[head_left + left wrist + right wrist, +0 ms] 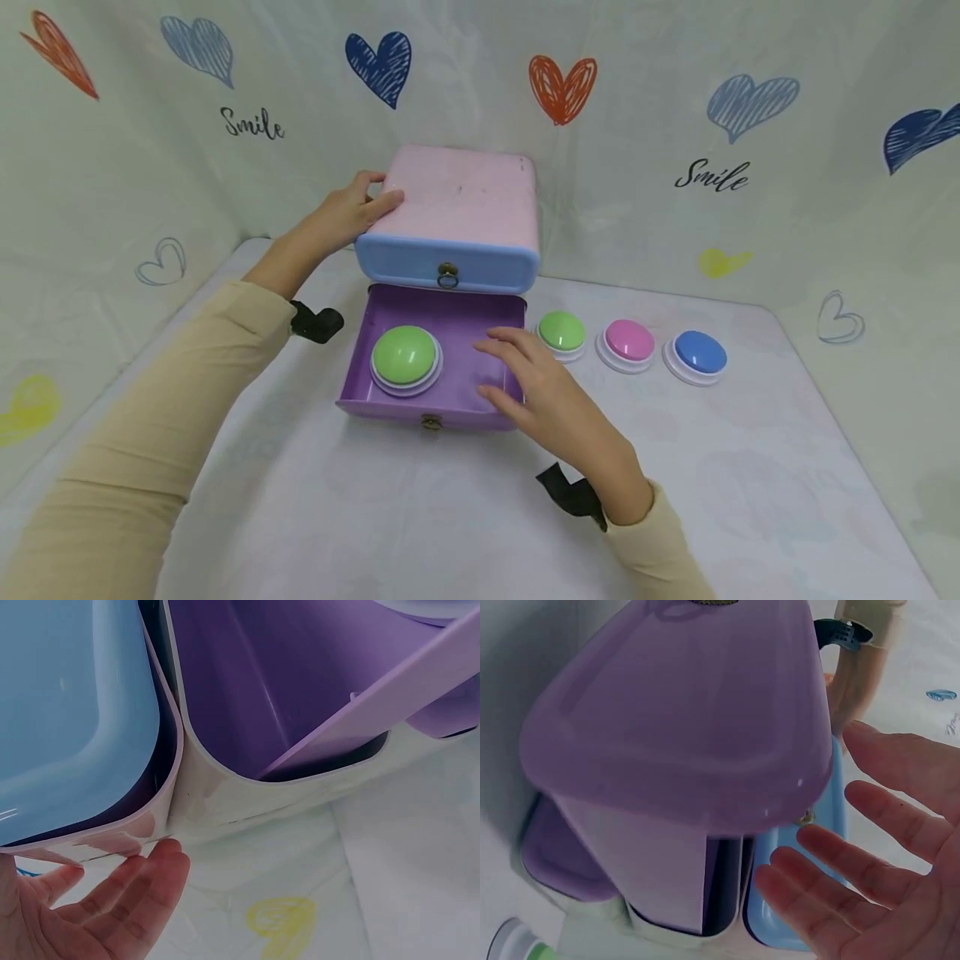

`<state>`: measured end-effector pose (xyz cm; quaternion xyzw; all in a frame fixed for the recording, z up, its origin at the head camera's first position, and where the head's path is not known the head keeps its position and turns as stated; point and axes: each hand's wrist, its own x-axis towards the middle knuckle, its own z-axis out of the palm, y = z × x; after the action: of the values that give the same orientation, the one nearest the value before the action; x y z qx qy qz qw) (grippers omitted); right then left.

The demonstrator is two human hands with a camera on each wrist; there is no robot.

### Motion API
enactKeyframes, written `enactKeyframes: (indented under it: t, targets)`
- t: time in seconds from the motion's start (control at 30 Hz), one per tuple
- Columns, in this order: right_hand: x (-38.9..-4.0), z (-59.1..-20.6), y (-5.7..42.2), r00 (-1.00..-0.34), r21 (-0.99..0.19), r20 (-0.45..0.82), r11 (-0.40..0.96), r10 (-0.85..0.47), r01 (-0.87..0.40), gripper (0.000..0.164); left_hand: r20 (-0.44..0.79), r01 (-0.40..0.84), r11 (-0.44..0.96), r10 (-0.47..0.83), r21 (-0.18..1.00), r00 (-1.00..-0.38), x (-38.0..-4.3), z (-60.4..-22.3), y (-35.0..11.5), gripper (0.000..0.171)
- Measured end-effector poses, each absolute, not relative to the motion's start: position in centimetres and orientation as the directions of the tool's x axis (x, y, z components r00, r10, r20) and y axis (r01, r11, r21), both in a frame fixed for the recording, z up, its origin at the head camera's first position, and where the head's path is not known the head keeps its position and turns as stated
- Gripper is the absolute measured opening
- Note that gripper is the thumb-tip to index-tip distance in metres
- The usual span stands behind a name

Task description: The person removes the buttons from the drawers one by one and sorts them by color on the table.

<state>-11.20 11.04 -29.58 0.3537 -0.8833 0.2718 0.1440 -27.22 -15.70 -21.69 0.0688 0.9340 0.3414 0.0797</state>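
A small drawer cabinet has a pink top (pixel 461 187) and a closed blue drawer (pixel 408 260) above a pulled-out purple drawer (pixel 480 375). Inside the purple drawer, towards its left, sits a green push button (pixel 405 357) on a white round base. My left hand (pixel 348 212) rests against the cabinet's upper left side; in the left wrist view its fingers (pixel 154 896) lie fairly straight along the wall under the blue drawer. Over the right part of the purple drawer hovers my right hand (pixel 543 392), fingers spread and holding nothing; the right wrist view shows its bare palm.
To the right of the drawer stand three more push buttons in a row: green (pixel 562 332), pink (pixel 630 342) and blue (pixel 700 353). Behind the cabinet hangs a white sheet (pixel 622 192) printed with hearts. A white cloth (pixel 420 517) covers the table.
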Motion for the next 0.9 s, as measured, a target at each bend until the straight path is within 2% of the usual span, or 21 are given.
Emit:
enactKeyframes:
  t: [0.3,0.67,0.9]
  targets:
    - [-12.1,-29.3,9.0,-0.717,-0.405,0.414,0.592,-0.561,-0.697,0.049,-0.104,0.069,0.758,0.178,0.649,-0.978,-27.4,-21.8,-15.8,0.076]
    - [-12.9,-28.8,6.0,-0.786,-0.524,0.272,0.6,-0.556,-0.605,0.059,-0.092,0.08,0.764,0.179,0.64,-0.979,-27.5,-21.7,-15.7,0.075]
    - [-13.4,-29.8,5.1,-0.792,-0.517,0.231,0.618,-0.565,-0.592,0.063,-0.082,0.085,0.76,0.179,0.644,-0.981,-27.7,-21.7,-15.9,0.074]
